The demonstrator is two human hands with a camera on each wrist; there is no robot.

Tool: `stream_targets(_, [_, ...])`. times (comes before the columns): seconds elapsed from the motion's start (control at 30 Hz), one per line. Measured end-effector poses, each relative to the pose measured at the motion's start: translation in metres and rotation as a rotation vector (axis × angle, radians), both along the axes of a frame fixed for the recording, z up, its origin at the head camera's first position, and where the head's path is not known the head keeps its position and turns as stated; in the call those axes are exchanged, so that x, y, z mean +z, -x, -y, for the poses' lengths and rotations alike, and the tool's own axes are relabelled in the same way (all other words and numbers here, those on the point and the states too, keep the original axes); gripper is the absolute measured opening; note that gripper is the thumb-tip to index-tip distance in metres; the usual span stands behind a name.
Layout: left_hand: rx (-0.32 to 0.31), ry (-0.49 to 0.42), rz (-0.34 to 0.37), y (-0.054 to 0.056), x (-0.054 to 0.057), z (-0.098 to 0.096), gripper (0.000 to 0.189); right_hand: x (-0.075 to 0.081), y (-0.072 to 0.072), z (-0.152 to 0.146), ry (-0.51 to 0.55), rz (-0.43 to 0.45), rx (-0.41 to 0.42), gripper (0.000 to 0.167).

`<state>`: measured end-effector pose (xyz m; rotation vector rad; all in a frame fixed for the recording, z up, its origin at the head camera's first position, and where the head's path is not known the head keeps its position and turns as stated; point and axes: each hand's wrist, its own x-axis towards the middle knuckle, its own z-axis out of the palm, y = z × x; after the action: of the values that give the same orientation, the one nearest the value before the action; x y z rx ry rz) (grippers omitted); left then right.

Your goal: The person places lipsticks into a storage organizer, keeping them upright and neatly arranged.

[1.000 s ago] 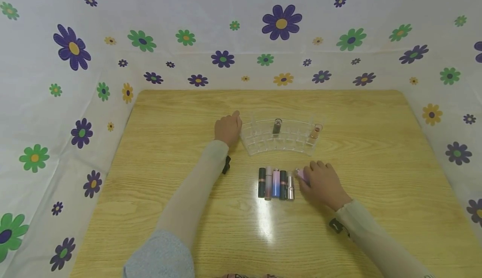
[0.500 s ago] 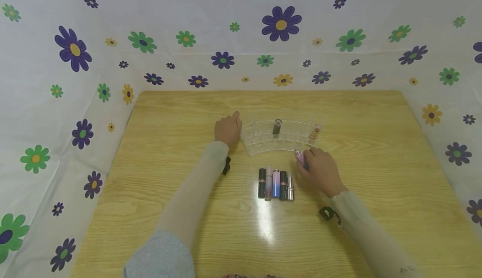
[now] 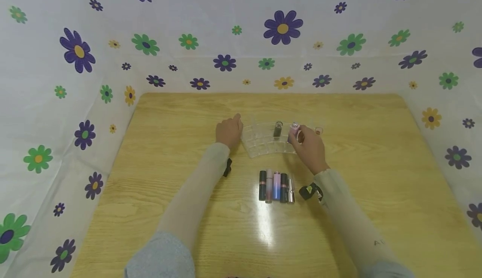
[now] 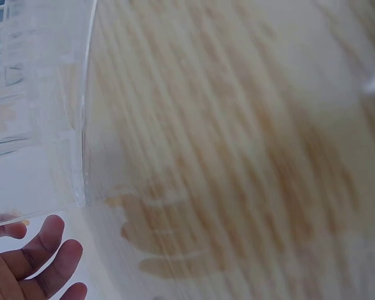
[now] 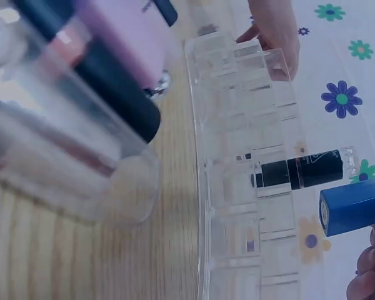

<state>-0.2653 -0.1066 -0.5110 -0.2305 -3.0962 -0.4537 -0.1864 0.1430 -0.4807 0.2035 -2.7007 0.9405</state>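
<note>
Nearest, a row of five lipsticks (image 3: pixel 276 187) lies flat on the wooden table (image 3: pixel 162 152); the black wrist mount (image 3: pixel 308 191) under the right sleeve is just beside the row's right end, so I would back out to the near right, where there is more room. Beyond the row, the right hand (image 3: pixel 311 147) grips a pink-and-blue lipstick (image 3: pixel 293 132) between thumb and fingers, over the right part of the clear stepped rack (image 3: pixel 260 146); the right wrist view shows its blue base pointing down, slightly tilted and apart from the slots. To seat it well, I would straighten it, centre the base over one slot and lower gently; I judge the thin dividers could catch a corner, and the dark lipstick (image 5: pixel 315 169) standing in the rack, just left, limits sideways drift; a further tube (image 3: pixel 319 130) at the right end is partly hidden by the knuckles. The left hand (image 3: pixel 229 131) is at the rack's left end, fingers loosely bent; I cannot tell whether they pinch it; farthest, the table's edge meets the floral cloth (image 3: pixel 241 10), well apart from the rack.
</note>
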Motion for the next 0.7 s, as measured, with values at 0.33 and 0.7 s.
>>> stream_targets(0.33, [0.000,-0.013,-0.036,0.002,-0.007,0.001,0.038,0.001,0.023,0.002,0.073,0.155,0.091,0.031])
stream_targets(0.7, [0.009,-0.018,-0.050,0.002,-0.010,0.000,0.033,-0.001,0.031,-0.003,0.008,0.328,0.204,0.039])
